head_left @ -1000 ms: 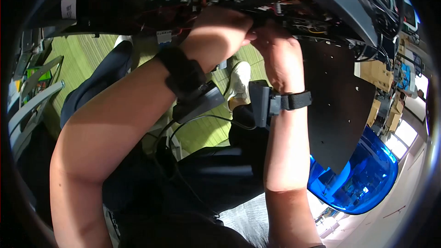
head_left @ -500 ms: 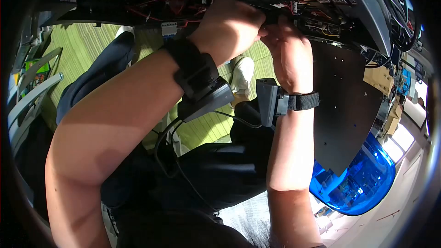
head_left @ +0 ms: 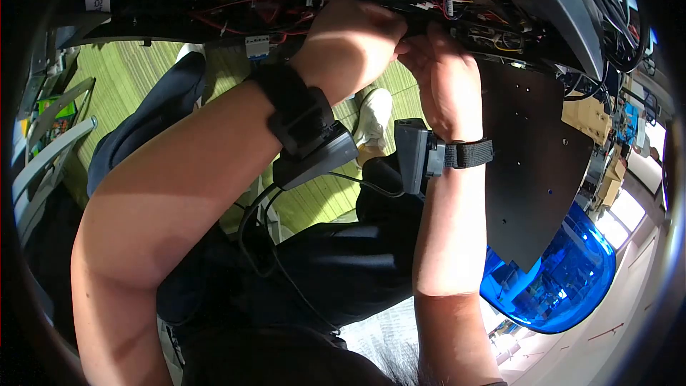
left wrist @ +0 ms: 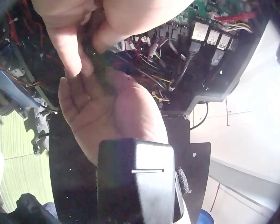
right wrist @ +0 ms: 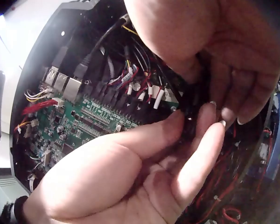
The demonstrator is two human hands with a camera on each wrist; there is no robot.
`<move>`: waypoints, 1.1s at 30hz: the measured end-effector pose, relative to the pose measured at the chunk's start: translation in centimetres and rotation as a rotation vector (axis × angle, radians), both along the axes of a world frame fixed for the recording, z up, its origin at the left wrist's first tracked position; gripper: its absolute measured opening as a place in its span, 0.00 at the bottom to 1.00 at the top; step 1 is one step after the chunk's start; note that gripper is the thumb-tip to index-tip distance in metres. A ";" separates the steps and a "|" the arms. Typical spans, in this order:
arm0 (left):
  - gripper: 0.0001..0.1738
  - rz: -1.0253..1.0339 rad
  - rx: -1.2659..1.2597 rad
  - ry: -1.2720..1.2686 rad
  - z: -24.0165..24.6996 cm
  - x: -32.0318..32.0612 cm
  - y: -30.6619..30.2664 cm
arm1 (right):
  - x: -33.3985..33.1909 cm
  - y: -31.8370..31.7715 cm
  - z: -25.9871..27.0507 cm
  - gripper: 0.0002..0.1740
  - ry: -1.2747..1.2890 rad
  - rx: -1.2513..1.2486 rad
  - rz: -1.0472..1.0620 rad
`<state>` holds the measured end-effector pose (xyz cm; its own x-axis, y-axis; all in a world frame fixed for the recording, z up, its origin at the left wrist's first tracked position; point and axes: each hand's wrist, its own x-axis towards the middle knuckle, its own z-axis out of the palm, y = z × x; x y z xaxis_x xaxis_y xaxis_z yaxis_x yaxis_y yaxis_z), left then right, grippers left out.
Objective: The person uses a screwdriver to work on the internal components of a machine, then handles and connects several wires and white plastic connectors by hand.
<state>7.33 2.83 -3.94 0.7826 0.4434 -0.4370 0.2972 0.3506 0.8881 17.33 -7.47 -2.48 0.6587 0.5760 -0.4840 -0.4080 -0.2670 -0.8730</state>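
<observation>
Fingers (right wrist: 204, 151) of both hands are bent and meet at the tips; whether they grasp a part cannot be determined, as the contact point is in shadow. Left hand (head_left: 350, 39): back uppermost, forearm slanting inward from a bent elbow. Right hand (head_left: 454, 86): palm turned toward the left hand, forearm near vertical beside the black panel (head_left: 532, 150). Both hands are raised into the open casing (head_left: 561, 14), where the circuit board (right wrist: 79, 123) and bundled wires (right wrist: 129, 77) lie near the fingertips.
</observation>
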 end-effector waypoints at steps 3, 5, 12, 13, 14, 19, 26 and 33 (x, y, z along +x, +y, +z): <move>0.11 -0.091 0.221 0.010 -0.3 0.0 0.2 | 0.1 0.0 -0.1 0.15 0.005 0.007 0.016; 0.11 -0.096 0.231 -0.005 -0.3 -0.1 0.2 | 0.1 0.0 -0.1 0.15 0.004 0.010 0.023; 0.11 0.013 -0.054 -0.058 0.3 -0.4 0.1 | 0.0 0.0 -0.1 0.15 -0.023 -0.018 0.008; 0.11 0.013 -0.053 -0.058 0.3 -0.4 0.1 | 0.0 0.0 0.0 0.15 -0.020 -0.016 0.000; 0.11 0.025 -0.089 -0.073 0.2 -0.4 0.0 | 0.0 0.0 0.0 0.15 -0.020 -0.015 0.000; 0.12 -0.013 -0.093 -0.109 -0.1 -0.4 0.0 | 0.0 0.0 0.2 0.14 -0.022 -0.026 0.020; 0.12 0.055 -0.200 -0.134 0.1 -0.4 -0.1 | 0.1 -0.1 0.0 0.14 -0.040 -0.030 0.020; 0.13 0.066 -0.193 -0.142 0.0 -0.6 -0.2 | 0.0 -0.1 0.1 0.14 -0.019 -0.014 0.020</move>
